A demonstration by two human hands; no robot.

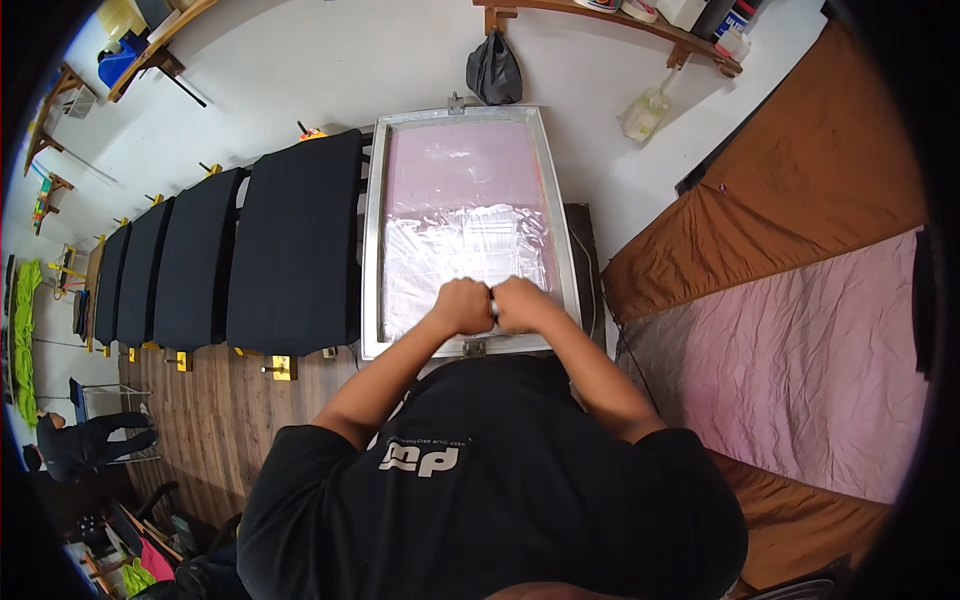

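Note:
A silver screen-printing frame (372, 250) lies straight in front of me. Pink mesh (455, 165) fills its far half. Shiny, wrinkled clear film (430, 250) covers the nearer half and catches the light. My left hand (463, 306) is closed in a fist over the near part of the film. Right beside it, my right hand (518, 306) is closed too, the knuckles of both almost touching. A small pale shiny bit shows between them. Whatever the fingers grip is hidden beneath the hands. Metal clamps (456, 103) sit at the frame's far and near edges.
Several black-covered boards (295, 245) stand in a row to the left, with yellow brackets (284, 368) below. A grey bag (494, 70) hangs from a shelf (610, 15) on the far wall. Brown and pink cloth (770, 370) spreads right. Another person (95, 445) is at far left.

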